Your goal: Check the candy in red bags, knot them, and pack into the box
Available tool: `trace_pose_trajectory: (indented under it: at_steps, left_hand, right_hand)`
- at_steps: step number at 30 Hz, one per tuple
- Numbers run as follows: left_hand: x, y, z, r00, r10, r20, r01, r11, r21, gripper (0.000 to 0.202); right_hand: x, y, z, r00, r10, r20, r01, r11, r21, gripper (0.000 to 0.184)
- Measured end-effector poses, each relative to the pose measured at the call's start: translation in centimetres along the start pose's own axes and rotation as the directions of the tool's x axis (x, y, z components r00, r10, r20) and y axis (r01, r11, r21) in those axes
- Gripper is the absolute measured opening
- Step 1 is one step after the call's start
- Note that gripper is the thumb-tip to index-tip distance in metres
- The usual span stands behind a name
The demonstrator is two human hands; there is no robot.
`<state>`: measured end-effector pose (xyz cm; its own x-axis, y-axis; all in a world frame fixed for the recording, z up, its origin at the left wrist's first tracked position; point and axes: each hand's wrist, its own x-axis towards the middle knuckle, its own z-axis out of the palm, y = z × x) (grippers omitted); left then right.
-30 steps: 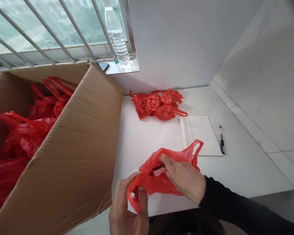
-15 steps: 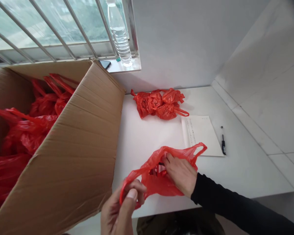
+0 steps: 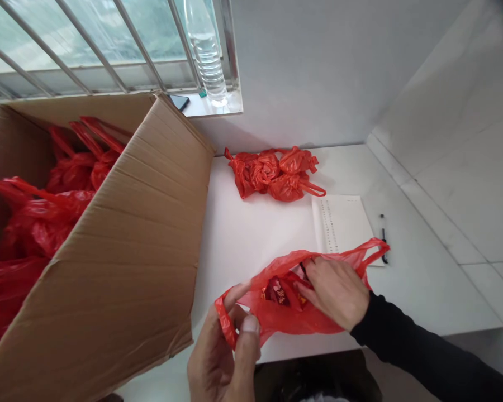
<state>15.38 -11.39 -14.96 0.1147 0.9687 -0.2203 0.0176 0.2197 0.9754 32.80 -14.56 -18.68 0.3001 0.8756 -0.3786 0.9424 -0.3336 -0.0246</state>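
Note:
My left hand (image 3: 230, 352) grips one handle loop of a thin red plastic bag (image 3: 314, 324), the loop running around its fingers. The bag's mouth gapes toward me above the table's front edge. Inside it sit shiny dark-red packets (image 3: 278, 291) with gold marks. My right hand (image 3: 335, 287) reaches into the mouth, fingers curled beside a small dark strip and the packets. Its fingertips are partly hidden, and what they hold cannot be made out. The bag's other handle loop stands free on the right, over the notepad's lower corner.
A large cardboard box (image 3: 151, 218) holding several red bags (image 3: 42, 223) stands left. Tied red bags (image 3: 272, 173) lie against the wall on the white table (image 3: 251, 229). A notepad (image 3: 347, 220) and a pen (image 3: 384, 240) lie right. A water bottle (image 3: 209, 61) and phone (image 3: 179, 102) rest on the sill.
Both hands and the bag have shifted right. The bag's mouth is stretched wider, showing more of the packets. My right hand has moved away from my left, still inside the bag.

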Motion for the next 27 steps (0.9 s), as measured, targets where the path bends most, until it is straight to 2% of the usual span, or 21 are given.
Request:
trace_pose_trajectory:
  at_steps: [3,8,10,12,21,27]
  left_hand:
    - [-0.2,0.3,0.6,1.000,-0.001,-0.011,0.001,1.000,0.022,0.024]
    - [0.1,-0.4,0.4,1.000,0.020,0.016,-0.021,0.998,0.058,0.028]
    - [0.1,-0.5,0.4,1.000,0.023,0.020,-0.025,0.997,0.067,0.028]
    - [-0.1,-0.4,0.6,1.000,0.007,0.017,-0.008,0.997,0.075,0.028]
    - [-0.5,0.0,1.1,1.000,-0.002,-0.020,0.004,0.995,0.099,0.023]
    - [-0.1,-0.2,0.8,0.999,0.030,-0.023,-0.028,0.998,0.065,0.025]
  right_hand:
    - [-0.4,0.0,-0.1,1.000,0.031,-0.005,-0.031,0.999,0.029,0.028]
    - [-0.8,0.3,0.0,0.996,-0.016,0.093,0.019,0.999,-0.038,0.037]
    - [-0.6,0.3,-0.1,0.996,-0.009,0.094,0.011,1.000,-0.019,0.035]
    - [0.0,0.0,-0.1,0.996,-0.026,0.083,0.025,1.000,0.012,0.029]
    - [3.6,-0.3,2.3,0.987,-0.141,0.082,0.136,0.989,0.063,0.027]
    - [3.0,0.1,1.0,0.992,-0.096,0.080,0.093,0.995,0.040,0.031]
